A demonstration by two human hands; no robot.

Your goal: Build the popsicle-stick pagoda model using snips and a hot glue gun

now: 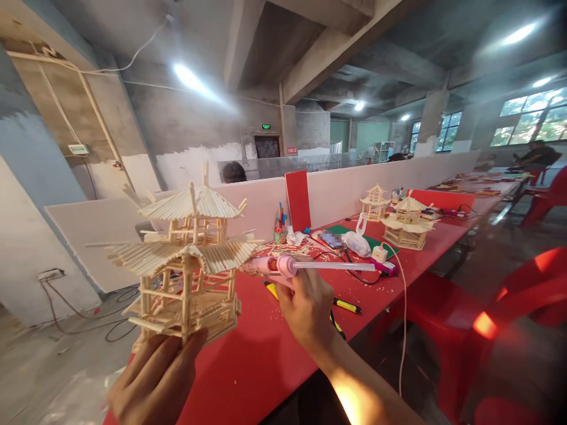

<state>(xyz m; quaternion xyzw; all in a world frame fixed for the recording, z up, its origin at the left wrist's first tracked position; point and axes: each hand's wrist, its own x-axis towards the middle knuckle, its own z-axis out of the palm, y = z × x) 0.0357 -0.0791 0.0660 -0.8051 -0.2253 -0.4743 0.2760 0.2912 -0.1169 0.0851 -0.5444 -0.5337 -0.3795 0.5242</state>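
Observation:
My left hand (155, 372) grips the base of a two-tiered pagoda model (188, 260) built from thin wooden sticks, holding it upright above the red table. In my right hand (308, 304) is a pink glue gun (270, 267), its front end pointing left at the model's lower roof edge. A long translucent glue stick (334, 267) juts from the back of the gun toward the right. Whether the nozzle touches the sticks I cannot tell. Yellow-and-black cutters (348, 305) lie on the table behind my right hand, partly hidden.
Two more stick pagodas (405, 227) stand farther right on the red table (248, 372). Loose sticks, a pen cup (280, 233), a plastic bag (357, 243) and a white plug with a cable (380, 254) lie behind. Red chairs (456, 319) stand at right; a white partition (257, 203) runs behind.

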